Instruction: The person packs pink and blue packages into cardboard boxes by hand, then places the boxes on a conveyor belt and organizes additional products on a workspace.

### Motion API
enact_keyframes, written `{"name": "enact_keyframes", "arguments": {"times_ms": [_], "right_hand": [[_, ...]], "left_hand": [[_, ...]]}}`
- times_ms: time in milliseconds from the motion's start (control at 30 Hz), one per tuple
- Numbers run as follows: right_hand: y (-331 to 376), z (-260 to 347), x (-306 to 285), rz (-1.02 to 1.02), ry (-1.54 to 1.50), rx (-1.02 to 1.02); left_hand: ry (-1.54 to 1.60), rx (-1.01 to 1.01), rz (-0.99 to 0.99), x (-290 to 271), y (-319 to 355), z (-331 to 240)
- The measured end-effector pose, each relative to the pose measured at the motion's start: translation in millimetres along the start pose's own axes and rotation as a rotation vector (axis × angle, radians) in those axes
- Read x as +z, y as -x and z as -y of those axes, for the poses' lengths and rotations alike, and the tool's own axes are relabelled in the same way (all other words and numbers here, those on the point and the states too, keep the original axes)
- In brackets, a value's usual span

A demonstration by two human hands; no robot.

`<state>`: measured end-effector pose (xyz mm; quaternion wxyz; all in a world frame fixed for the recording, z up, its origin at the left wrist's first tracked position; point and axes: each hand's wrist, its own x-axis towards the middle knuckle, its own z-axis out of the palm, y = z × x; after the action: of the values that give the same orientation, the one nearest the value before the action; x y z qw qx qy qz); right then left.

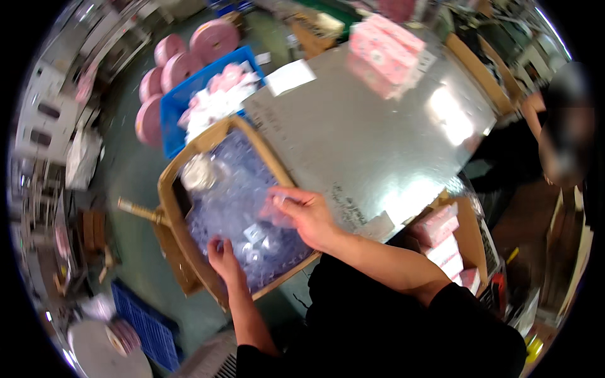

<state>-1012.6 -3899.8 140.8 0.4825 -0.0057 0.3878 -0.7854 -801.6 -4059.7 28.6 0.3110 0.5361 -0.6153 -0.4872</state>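
Note:
My right hand (309, 217) is closed on a thin, clear plastic bag (275, 211) with a pinkish tint, slightly blurred. It hangs over a cardboard box (268, 148) filled with bluish, see-through plastic bags (230, 154). My left hand (225, 261) is above the near left part of the same box. Its fingers are half curled with their tips a little apart, and nothing shows between them. A round, cream-white bundle (198, 172) lies on the bags at the box's far left. Small white labels (254, 234) show among the bags between my hands.
A metal-topped table (353, 126) adjoins the box, bearing pink packs (386, 53) and white paper (290, 77). A blue crate (169, 120) and pink rolls (214, 41) stand beyond. Another box with pink packs (436, 227) is at right, near another person (564, 132). A blue pallet (148, 324) lies lower left.

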Motion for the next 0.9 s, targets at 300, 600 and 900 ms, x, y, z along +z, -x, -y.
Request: {"name": "enact_keyframes", "arguments": {"times_ms": [300, 600, 900], "right_hand": [[152, 83, -210, -0.501, 0.450, -0.292], [425, 89, -418, -1.165, 1.472, -0.376], [425, 33, -467, -1.094, 1.518, -0.146]], "left_hand": [[-0.485, 0.675, 0.204, 100, 66, -33], [-0.385, 1.563, 1.399, 307, 305, -131], [-1.040, 1.702, 1.763, 391, 387, -88]]}}
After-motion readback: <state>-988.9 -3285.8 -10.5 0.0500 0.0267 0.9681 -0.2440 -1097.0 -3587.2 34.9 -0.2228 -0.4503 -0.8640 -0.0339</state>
